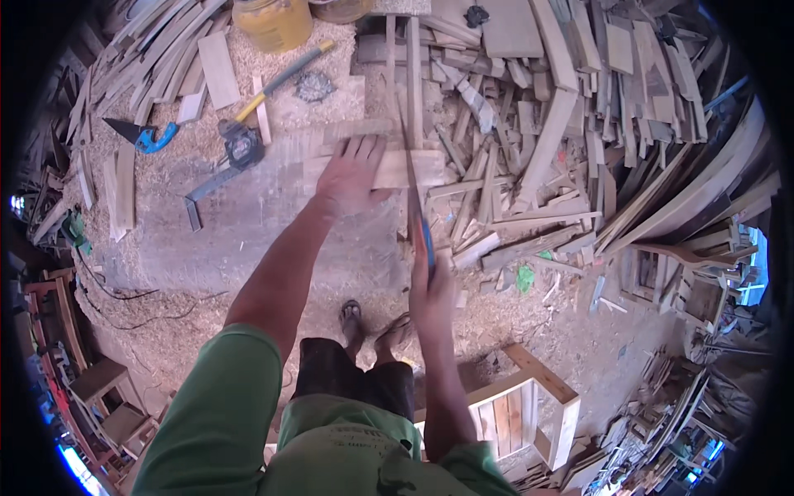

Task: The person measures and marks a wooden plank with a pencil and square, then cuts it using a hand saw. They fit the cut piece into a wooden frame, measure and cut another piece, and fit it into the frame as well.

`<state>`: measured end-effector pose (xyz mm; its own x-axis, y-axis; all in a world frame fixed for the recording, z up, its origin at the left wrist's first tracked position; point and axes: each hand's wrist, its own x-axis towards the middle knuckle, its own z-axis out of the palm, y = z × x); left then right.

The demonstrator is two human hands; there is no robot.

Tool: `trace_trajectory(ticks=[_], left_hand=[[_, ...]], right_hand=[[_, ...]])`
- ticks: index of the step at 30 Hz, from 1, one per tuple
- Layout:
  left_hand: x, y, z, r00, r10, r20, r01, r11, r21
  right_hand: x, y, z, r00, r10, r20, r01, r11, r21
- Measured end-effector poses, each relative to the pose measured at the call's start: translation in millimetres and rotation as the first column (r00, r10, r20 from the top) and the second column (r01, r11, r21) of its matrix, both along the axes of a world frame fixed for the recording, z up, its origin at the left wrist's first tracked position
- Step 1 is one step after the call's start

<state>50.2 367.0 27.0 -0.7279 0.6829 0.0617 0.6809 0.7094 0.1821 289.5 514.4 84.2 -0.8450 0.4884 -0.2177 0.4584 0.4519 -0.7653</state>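
Observation:
A hand saw [416, 198] with a long narrow blade and a blue handle is gripped in my right hand [432, 298]. Its blade runs away from me across a pale wooden board [426, 168], near that board's right part. Across the board lies my left hand [353, 172], fingers reaching over it and thumb at its near edge, holding it down on the worn work surface [273, 236]. Just beyond, a second flat strip of wood [356, 130] lies partly behind my fingers. The cutting edge's contact with the board is too blurred to make out.
Left of my hand lie a try square [217, 183], a tape measure [241, 145], a yellow-and-grey tool handle [289, 78] and a blue-handled cutting tool [153, 139]. A yellow tub [273, 23] stands at the back. Offcuts [488, 178] crowd the right; a wooden frame [529, 405] stands beside me.

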Motion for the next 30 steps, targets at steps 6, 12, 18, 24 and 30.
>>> trace_trajectory(ticks=[6,12,18,24,30], left_hand=[[-6.3,7.6,5.3,0.999,-0.011,-0.047,0.01,0.999,-0.032],[-3.5,8.4,3.3,0.999,-0.01,-0.036,0.007,0.998,-0.064],[-1.4,2.2,12.5,0.999,0.017,0.047,-0.015,0.998,-0.056],[-3.1,19.1,9.3,0.999,-0.04,-0.003,0.04,0.999,-0.02],[-0.5,6.9,5.3,1.0,-0.011,0.029,0.011,1.0,0.002]], right_hand=[[161.2,-17.6,35.3,0.993,-0.086,0.078,0.09,0.995,-0.052],[-36.7,5.0,-2.7,0.998,0.003,-0.07,-0.001,1.0,0.025],[162.1,-12.9,25.0,0.992,-0.067,0.104,0.074,0.996,-0.059],[1.2,7.4,-10.9,0.999,-0.023,-0.037,0.025,0.998,0.061],[46.4,-11.0,8.2,0.996,-0.062,-0.065,0.067,0.995,0.08]])
